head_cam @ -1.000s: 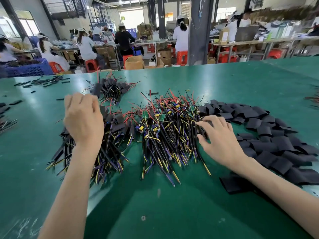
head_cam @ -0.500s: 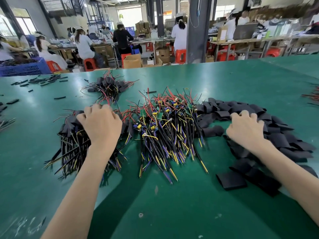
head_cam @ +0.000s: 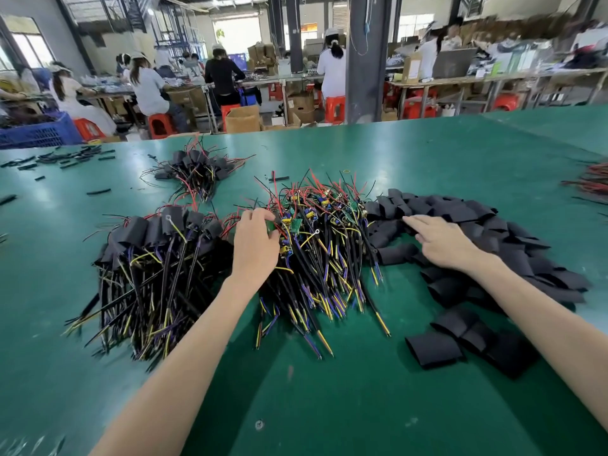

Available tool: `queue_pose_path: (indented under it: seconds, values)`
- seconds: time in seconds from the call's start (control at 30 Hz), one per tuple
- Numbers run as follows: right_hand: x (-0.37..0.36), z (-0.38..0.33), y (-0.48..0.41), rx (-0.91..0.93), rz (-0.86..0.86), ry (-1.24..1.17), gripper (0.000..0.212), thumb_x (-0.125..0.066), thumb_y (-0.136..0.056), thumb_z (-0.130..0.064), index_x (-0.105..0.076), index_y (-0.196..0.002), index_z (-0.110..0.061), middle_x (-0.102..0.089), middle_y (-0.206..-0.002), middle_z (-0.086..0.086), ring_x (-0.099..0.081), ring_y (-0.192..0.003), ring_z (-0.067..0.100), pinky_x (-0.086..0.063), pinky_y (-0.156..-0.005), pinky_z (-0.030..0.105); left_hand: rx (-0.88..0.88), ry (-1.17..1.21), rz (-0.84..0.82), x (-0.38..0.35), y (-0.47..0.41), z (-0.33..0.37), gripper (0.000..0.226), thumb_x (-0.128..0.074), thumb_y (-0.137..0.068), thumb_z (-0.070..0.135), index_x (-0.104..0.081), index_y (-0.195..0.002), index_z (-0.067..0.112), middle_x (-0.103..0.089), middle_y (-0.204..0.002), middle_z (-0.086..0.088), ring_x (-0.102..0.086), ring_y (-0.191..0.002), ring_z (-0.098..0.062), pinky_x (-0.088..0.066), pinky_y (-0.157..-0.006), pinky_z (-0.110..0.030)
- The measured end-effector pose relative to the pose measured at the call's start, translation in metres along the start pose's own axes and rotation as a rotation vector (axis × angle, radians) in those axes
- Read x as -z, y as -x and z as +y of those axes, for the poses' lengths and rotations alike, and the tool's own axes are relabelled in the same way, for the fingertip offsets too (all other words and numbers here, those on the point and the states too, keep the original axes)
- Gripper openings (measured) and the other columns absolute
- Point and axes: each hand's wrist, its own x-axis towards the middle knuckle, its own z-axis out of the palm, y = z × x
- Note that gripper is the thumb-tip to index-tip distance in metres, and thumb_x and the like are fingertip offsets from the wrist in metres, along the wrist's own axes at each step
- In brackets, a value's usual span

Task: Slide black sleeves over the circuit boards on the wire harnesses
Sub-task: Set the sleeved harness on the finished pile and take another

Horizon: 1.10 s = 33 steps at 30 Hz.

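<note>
Moved across the green desk (head_cam: 362,406) from the sleeved bundle (head_cam: 154,258) to the heap of bare wire harnesses (head_cam: 329,258), the left hand (head_cam: 255,248) is shown pinching a green circuit board (head_cam: 271,226); black sleeves (head_cam: 460,209) alongside are touched by straightened fingers (head_cam: 415,222) of the right hand (head_cam: 444,241).

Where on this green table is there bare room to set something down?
Bare green table lies in front of the piles and far beyond the black sleeves. The middle is crowded: sleeved harnesses, bare harnesses, sleeves side by side.

Sleeved harnesses (head_cam: 154,258) left, bare harnesses (head_cam: 325,251) centre, sleeves (head_cam: 487,245) right, all on table (head_cam: 329,406).
</note>
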Motion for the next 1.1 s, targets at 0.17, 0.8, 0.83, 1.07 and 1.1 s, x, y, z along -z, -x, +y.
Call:
queue_pose_path:
  seconds: [0.17, 0.8, 0.83, 1.07, 1.1]
  values:
    - [-0.001, -0.001, 0.002, -0.057, 0.044, 0.097, 0.037, -0.047, -0.096, -0.029, -0.047, -0.130, -0.015, -0.040, -0.123, 0.011, -0.032, -0.115, 0.031, -0.030, -0.097, 0.043, -0.041, 0.194, 0.118, 0.013, 0.005, 0.010, 0.033, -0.060, -0.083, -0.004, -0.056, -0.114, 0.008, -0.051, -0.114, -0.007, -0.055, -0.105, -0.022, -0.038, -0.088, -0.021]
    - [0.015, -0.012, 0.024, 0.040, 0.240, -0.099, 0.032, -0.042, -0.099, -0.017, -0.052, -0.129, -0.010, -0.059, -0.119, 0.015, -0.055, -0.108, 0.035, -0.042, -0.087, 0.043, -0.384, 0.652, 0.269, 0.128, 0.007, 0.077, 0.045, -0.039, -0.089, -0.004, -0.045, -0.129, 0.014, -0.056, -0.110, 0.001, -0.049, -0.067, -0.006, -0.039, -0.063, -0.021]
    - [0.017, -0.013, 0.025, 0.062, 0.275, -0.142, 0.032, -0.043, -0.098, -0.015, -0.052, -0.129, -0.009, -0.058, -0.119, 0.017, -0.055, -0.108, 0.036, -0.042, -0.088, 0.043, -0.411, 0.597, 0.291, 0.136, 0.007, 0.080, 0.045, -0.040, -0.088, -0.003, -0.045, -0.129, 0.013, -0.056, -0.109, 0.000, -0.049, -0.074, -0.006, -0.039, -0.069, -0.022]
    - [0.029, -0.037, 0.035, 0.199, 0.423, -0.513, 0.052, -0.048, -0.093, -0.002, -0.030, -0.141, -0.011, -0.052, -0.113, 0.006, -0.057, -0.089, 0.026, -0.042, -0.088, 0.030, -0.637, -0.100, 0.349, 0.136, 0.013, 0.081, 0.024, -0.050, -0.095, 0.029, -0.063, -0.104, 0.011, -0.056, -0.102, -0.006, -0.047, -0.094, -0.007, -0.034, -0.085, -0.021]
    - [0.028, -0.041, 0.036, 0.218, 0.413, -0.505, 0.058, -0.049, -0.091, 0.000, -0.025, -0.143, -0.011, -0.052, -0.117, 0.007, -0.053, -0.098, 0.023, -0.035, -0.090, 0.025, -0.645, -0.197, 0.310, 0.126, 0.016, 0.074, 0.026, -0.048, -0.095, 0.029, -0.064, -0.102, 0.009, -0.060, -0.100, -0.009, -0.051, -0.094, -0.017, -0.035, -0.084, -0.029]
